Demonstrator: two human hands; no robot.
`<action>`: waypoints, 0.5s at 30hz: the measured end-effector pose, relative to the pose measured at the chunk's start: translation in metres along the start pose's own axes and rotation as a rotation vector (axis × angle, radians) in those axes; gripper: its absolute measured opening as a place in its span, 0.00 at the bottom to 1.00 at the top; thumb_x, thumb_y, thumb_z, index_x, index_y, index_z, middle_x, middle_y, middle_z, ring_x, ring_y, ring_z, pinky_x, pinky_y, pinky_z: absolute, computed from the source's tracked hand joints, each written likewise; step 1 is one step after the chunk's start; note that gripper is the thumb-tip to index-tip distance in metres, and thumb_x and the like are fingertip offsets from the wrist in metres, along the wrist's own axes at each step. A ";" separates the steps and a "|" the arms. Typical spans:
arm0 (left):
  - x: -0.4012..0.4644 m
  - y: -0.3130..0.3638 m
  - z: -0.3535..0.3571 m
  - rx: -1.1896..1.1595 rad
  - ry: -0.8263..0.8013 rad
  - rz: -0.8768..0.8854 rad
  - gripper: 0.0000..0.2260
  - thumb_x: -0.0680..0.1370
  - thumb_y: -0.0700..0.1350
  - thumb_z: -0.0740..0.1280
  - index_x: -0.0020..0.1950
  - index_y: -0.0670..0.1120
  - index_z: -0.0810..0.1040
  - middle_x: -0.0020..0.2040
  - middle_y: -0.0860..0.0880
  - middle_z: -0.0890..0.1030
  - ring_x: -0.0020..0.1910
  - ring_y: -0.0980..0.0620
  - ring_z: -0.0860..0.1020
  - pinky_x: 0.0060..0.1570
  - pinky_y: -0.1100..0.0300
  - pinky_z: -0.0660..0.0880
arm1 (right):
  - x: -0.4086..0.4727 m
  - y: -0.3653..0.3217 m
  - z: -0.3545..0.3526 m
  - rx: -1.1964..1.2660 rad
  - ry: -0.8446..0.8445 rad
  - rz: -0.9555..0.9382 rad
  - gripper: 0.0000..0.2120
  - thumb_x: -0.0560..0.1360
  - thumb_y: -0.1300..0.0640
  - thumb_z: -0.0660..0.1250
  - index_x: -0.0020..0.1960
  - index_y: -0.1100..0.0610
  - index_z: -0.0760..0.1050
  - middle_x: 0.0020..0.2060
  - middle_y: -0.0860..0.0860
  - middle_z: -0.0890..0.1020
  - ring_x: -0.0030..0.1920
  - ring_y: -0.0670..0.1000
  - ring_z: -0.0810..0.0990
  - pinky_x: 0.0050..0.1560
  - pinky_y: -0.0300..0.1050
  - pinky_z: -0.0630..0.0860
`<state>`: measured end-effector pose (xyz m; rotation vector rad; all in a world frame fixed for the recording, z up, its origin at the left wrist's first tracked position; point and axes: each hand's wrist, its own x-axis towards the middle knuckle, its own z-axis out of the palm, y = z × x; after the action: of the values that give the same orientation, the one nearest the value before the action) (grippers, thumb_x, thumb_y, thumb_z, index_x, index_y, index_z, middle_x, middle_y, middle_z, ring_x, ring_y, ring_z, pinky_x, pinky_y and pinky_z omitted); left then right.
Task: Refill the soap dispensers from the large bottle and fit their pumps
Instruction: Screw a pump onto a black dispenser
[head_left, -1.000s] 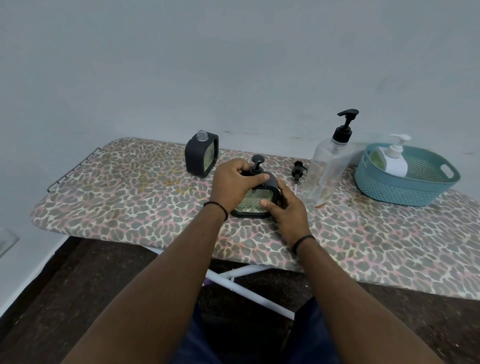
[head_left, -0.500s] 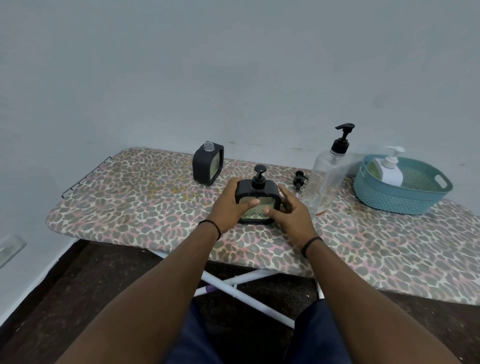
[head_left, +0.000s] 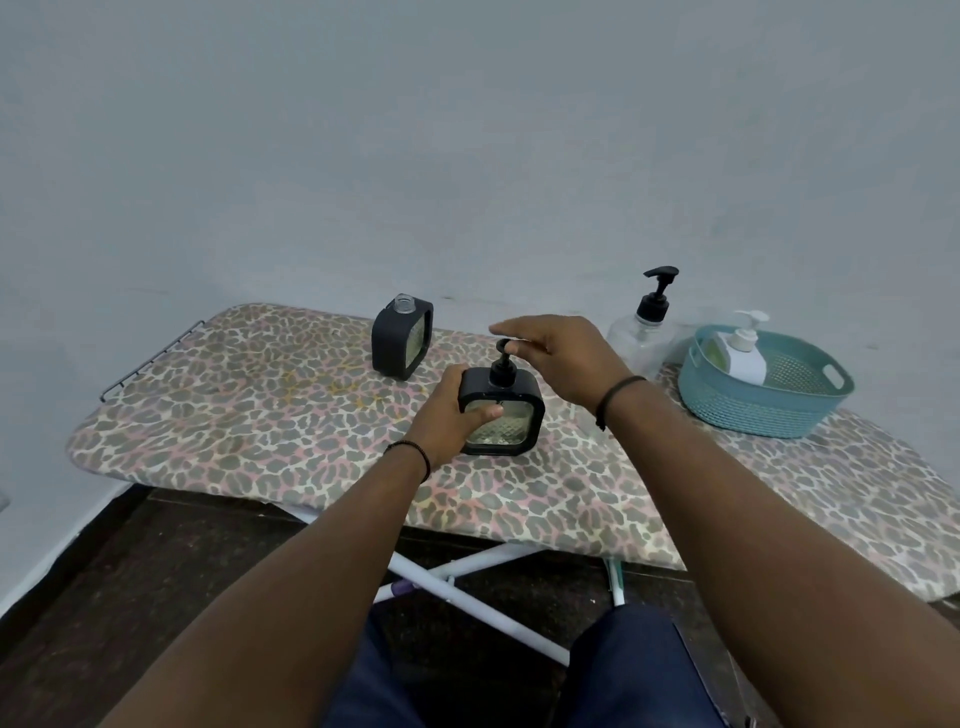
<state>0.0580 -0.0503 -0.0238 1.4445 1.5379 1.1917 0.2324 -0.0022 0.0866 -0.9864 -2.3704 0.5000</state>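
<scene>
A square black soap dispenser (head_left: 506, 421) with a clear patterned front stands upright on the leopard-print board (head_left: 260, 405), with a black pump (head_left: 502, 366) fitted in its neck. My left hand (head_left: 447, 415) grips its left side, thumb across the front. My right hand (head_left: 561, 353) is spread flat over the pump head, fingers straight, and touches or nearly touches it. A second black dispenser (head_left: 402, 338) stands behind at the left, its neck open with no pump. The large clear bottle (head_left: 641, 332) with a black pump stands behind my right hand.
A teal basket (head_left: 753, 410) at the right holds a white pump bottle (head_left: 743, 353). The board ends in a wire rack at the far left and backs onto a pale wall. Its white legs and a dark floor show below the near edge.
My right hand left the dispenser's right side and rose over the pump head. My left hand stayed on the left side. The loose pump seen earlier is hidden behind my right hand.
</scene>
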 end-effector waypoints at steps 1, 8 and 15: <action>0.000 0.000 0.000 -0.001 0.002 -0.002 0.20 0.77 0.48 0.73 0.65 0.51 0.68 0.56 0.54 0.79 0.56 0.54 0.78 0.51 0.59 0.74 | 0.001 0.000 0.000 -0.019 -0.018 0.016 0.14 0.80 0.57 0.67 0.65 0.52 0.80 0.62 0.48 0.82 0.63 0.47 0.79 0.64 0.39 0.72; 0.003 -0.005 0.002 0.013 0.018 0.002 0.20 0.76 0.48 0.73 0.64 0.52 0.68 0.56 0.53 0.79 0.55 0.52 0.79 0.57 0.48 0.77 | 0.007 -0.001 0.014 0.009 0.148 0.092 0.06 0.76 0.54 0.73 0.51 0.54 0.86 0.46 0.46 0.87 0.48 0.45 0.83 0.53 0.45 0.79; 0.001 -0.004 0.003 0.008 0.029 0.013 0.21 0.77 0.48 0.73 0.65 0.52 0.68 0.57 0.53 0.79 0.56 0.53 0.78 0.59 0.50 0.76 | 0.009 -0.006 0.020 0.041 0.208 0.164 0.05 0.74 0.52 0.75 0.44 0.54 0.86 0.40 0.45 0.86 0.41 0.43 0.81 0.47 0.44 0.80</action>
<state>0.0591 -0.0484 -0.0288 1.4507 1.5569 1.2209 0.2118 -0.0024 0.0765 -1.1608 -2.0994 0.4796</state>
